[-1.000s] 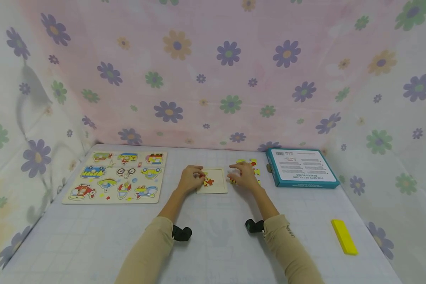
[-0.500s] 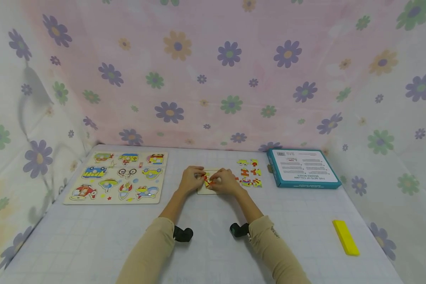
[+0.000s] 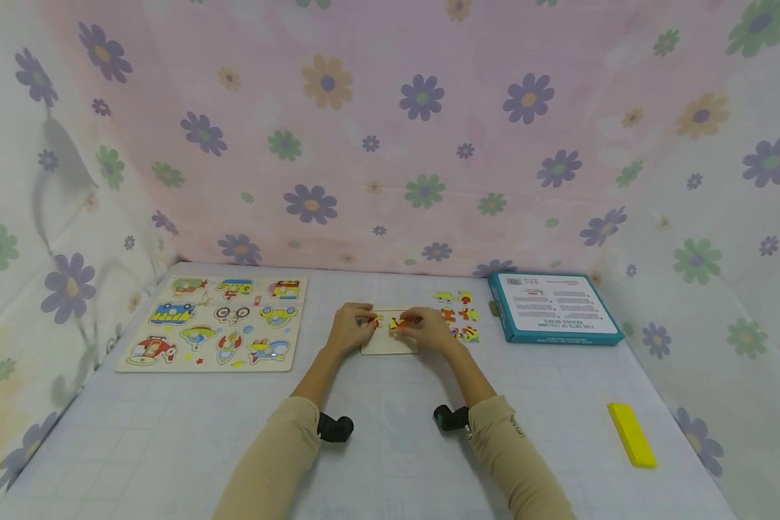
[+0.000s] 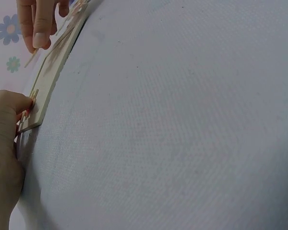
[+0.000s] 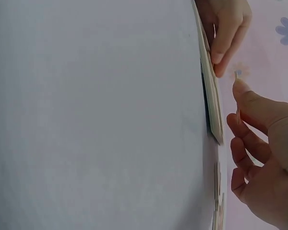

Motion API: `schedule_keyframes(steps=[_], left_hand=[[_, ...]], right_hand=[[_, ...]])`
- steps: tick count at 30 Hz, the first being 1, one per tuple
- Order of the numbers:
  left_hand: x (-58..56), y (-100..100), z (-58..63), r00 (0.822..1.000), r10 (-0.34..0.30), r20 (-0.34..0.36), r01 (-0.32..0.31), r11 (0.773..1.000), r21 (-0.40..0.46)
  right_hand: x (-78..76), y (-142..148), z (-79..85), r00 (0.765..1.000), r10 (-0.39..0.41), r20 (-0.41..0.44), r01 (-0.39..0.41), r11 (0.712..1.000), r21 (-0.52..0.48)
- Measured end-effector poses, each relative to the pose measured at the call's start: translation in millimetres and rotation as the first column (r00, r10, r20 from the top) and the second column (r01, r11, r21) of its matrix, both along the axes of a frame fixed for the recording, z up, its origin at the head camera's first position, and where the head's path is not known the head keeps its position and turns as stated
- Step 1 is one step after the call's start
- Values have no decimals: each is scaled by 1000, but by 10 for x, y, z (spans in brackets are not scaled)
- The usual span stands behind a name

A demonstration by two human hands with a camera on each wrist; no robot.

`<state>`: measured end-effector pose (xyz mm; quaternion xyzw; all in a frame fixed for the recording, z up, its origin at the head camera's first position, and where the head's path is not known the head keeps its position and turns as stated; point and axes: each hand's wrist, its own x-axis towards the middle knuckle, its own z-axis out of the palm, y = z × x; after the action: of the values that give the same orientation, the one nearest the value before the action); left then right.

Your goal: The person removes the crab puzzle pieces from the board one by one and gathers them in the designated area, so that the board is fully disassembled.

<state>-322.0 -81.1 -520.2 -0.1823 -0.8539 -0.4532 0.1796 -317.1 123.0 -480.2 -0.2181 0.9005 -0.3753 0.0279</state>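
Note:
My right hand (image 3: pixel 429 331) pinches a thin red-and-yellow jigsaw piece (image 3: pixel 394 325) between thumb and fingertips, raised over the square wooden puzzle tray (image 3: pixel 390 348). From the right wrist view that piece (image 5: pixel 236 74) appears edge-on above the thumb, with the other fingers loosely bent. At the tray's left edge my left hand (image 3: pixel 351 328) has its fingertips curled on another red-and-yellow piece (image 4: pixel 33 96), which sits tilted at the tray. The fingers partly hide this piece. Bare wood shows across the tray's right and lower parts.
Several loose jigsaw pieces (image 3: pixel 466 315) lie just right of the tray. Farther right is a teal-edged box (image 3: pixel 559 307), with a yellow block (image 3: pixel 632 435) near the right edge. A vehicle peg puzzle board (image 3: pixel 214 325) lies on the left.
My right hand moved left from the loose pieces to the tray beside my left hand, then drew back slightly right with a piece. The left hand stayed at the tray's left edge.

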Motion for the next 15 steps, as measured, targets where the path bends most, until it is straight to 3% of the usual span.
schedule_keyframes(steps=[15], left_hand=[[35, -3, 50, 1000, -7, 30, 6, 1000, 29]], right_hand=[[-114, 329, 64, 994, -107, -21, 107, 994, -28]])
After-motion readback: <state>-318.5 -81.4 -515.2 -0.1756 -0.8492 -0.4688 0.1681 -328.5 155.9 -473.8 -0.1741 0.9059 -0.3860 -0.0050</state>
